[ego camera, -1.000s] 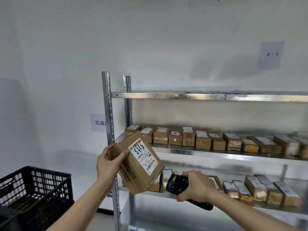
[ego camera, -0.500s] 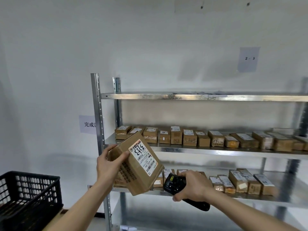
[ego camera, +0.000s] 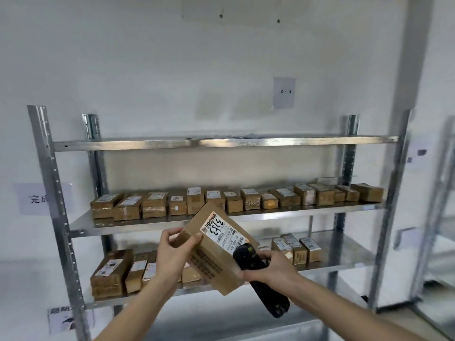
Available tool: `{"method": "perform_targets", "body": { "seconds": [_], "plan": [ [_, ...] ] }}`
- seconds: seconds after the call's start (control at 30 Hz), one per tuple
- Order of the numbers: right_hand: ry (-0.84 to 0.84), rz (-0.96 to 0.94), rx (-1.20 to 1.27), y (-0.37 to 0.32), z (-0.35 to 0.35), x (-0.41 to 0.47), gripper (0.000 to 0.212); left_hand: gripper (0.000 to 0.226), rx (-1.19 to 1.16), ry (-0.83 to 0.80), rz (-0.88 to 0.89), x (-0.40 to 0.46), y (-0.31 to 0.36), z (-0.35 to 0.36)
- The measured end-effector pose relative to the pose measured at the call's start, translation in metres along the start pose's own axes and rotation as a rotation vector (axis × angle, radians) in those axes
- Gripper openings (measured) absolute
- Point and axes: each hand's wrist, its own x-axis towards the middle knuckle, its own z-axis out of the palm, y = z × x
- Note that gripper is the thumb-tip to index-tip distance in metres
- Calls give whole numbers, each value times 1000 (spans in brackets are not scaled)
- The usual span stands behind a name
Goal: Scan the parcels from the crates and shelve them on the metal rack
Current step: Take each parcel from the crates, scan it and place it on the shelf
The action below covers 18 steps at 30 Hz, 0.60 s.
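Observation:
My left hand (ego camera: 173,252) grips a brown cardboard parcel (ego camera: 214,257) by its upper left end, tilted, its white shipping label facing up. My right hand (ego camera: 269,269) holds a black handheld scanner (ego camera: 258,274), whose head touches the parcel's right edge beside the label. Both are in front of the metal rack (ego camera: 221,142). The rack's middle shelf (ego camera: 172,223) carries a row of several parcels, and the lower shelf (ego camera: 344,262) holds several more at its left and centre.
The rack's top shelf shows only thin flat sheets. Paper signs hang on the white wall, one marked "2 - 3" (ego camera: 284,92). A second metal rack (ego camera: 443,217) stands at the far right. The lower shelf's right end is bare.
The view has swung right, so the black crate has left the frame and the whole rack shows. The scanner has moved up against the parcel's right edge.

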Motion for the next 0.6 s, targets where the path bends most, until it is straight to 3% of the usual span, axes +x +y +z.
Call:
{"method": "perform_targets", "body": {
  "seconds": [0.2, 0.37, 0.6],
  "plan": [
    [160, 39, -24, 57, -105, 5, 68, 35, -18, -191, -79, -2, -8, 120],
    [239, 91, -72, 116, -194, 7, 74, 38, 34, -335, -190, -1, -20, 219],
    [317, 108, -163, 185, -307, 10, 67, 78, 65, -639, -310, -8, -40, 330]
  ]
}}
